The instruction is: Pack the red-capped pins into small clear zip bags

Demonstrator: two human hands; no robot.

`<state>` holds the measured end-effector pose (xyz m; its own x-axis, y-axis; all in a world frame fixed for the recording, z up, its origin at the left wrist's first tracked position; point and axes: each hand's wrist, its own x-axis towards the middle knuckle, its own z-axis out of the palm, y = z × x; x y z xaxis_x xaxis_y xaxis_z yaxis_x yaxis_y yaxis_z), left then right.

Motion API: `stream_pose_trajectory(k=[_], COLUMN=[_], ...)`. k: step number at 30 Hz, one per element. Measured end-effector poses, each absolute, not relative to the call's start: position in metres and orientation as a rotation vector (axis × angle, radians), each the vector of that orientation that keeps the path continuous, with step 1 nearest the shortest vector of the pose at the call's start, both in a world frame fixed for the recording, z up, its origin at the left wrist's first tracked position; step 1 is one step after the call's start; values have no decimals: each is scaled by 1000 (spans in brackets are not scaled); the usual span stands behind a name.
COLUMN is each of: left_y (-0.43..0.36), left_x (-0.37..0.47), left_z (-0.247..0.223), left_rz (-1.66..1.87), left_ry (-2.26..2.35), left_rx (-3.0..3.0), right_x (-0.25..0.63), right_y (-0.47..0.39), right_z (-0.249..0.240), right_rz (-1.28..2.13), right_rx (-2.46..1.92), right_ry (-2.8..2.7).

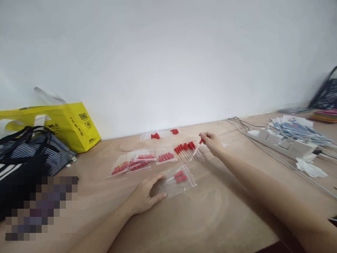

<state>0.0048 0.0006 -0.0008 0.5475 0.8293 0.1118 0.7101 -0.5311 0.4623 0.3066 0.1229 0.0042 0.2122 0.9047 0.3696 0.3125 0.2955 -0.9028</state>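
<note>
My right hand (210,142) pinches a glass dropper (196,150) by its red rubber bulb, with the clear tube slanting down to the left. Beneath it, several loose droppers (186,147) lie in a row on the table, bulbs toward the wall. My left hand (147,192) lies with thumb and fingers apart on the left end of a clear zip bag (171,191). Two red-bulbed droppers (180,176) are inside that bag. Just beyond, filled zip bags (165,155) of droppers lie side by side, some overlapping (143,155).
Near the wall lies a flat clear bag (165,135) with small red bulbs on it. A yellow bag (81,128) and a striped bag (59,154) stand at left. At right are a power strip (279,146), cables (265,151), a crumpled tissue (310,168) and a pile of printed packets (295,126).
</note>
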Motion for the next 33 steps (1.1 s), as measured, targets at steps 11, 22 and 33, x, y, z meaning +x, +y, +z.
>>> stream_pose_trajectory(k=[11, 22, 33], left_y=[2, 0, 1], left_x=[2, 4, 4], left_z=[-5, -1, -1], left_rz=[464, 411, 438], left_ry=[1243, 1253, 1235], left_rx=[2461, 2492, 2499], right_x=[298, 281, 263], right_y=[64, 29, 41], right_z=[-31, -31, -23], right_rz=[853, 1538, 1487], right_rx=[-1228, -1009, -1075], right_ry=[-1069, -1297, -1776])
